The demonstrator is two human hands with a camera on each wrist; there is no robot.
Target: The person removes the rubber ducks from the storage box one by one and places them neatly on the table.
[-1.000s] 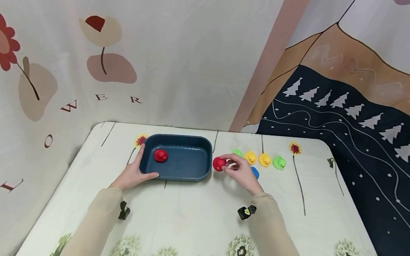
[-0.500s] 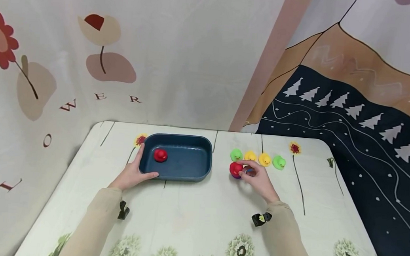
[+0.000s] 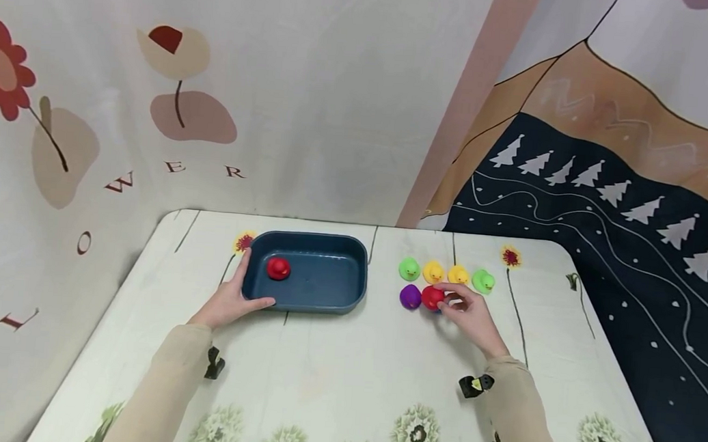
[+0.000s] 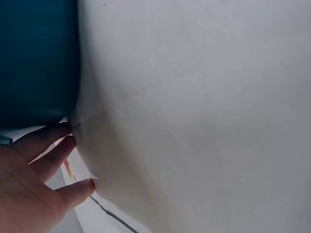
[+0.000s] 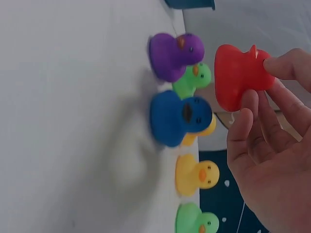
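Note:
In the head view my right hand (image 3: 467, 318) pinches a red rubber duck (image 3: 432, 297) by its head, between thumb and fingertips. The right wrist view shows this duck off the table, above the blue rubber duck (image 5: 180, 119). Just left of it sits a purple rubber duck (image 3: 410, 297). My left hand (image 3: 231, 301) lies spread at the left end of a dark blue tray (image 3: 323, 308), its thumb along the front wall and its fingers on the left side. Another red rubber duck (image 3: 278, 268) sits inside the tray, toward the left.
Behind the right hand runs a row of rubber ducks: a green duck (image 3: 409, 269), a yellow duck (image 3: 432, 272), a second yellow duck (image 3: 458, 275) and another green duck (image 3: 483, 281). A flower-patterned cloth (image 3: 324, 376) covers the table, with a printed curtain (image 3: 337, 110) behind.
My right hand has moved rightward with the red duck, from beside the tray to above the blue duck. The purple duck has come into sight. The left hand and tray have stayed put.

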